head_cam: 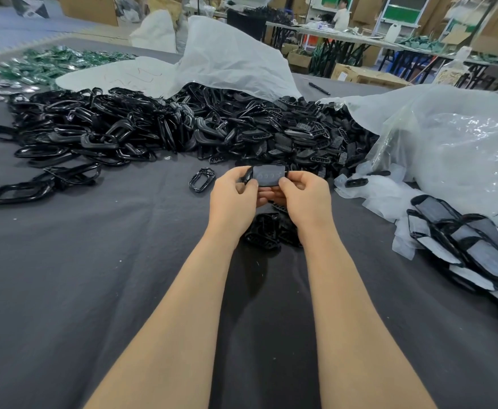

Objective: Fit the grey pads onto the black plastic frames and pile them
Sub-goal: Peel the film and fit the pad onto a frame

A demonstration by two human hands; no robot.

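- My left hand and right hand both pinch one piece in the air, just in front of the big heap of loose black plastic parts. The piece is a flat grey rubber pad with three round bumps, sitting in a thin black plastic frame.
- I judge the pad to be soft and bendy, and the frame light but stiff, perhaps glossy and a little slippery. So I would hold the frame by its two short ends and press the pad near its border, not in the middle.
- I cannot tell if the pad is seated all around.
- To the near right of the heap lies the pile of finished pieces. The way there over the dark grey cloth looks open.
- Just off the heap's front edge lies a single black oval frame, and nearer to me a small cluster of black parts sits under my hands, so lowering them needs care.
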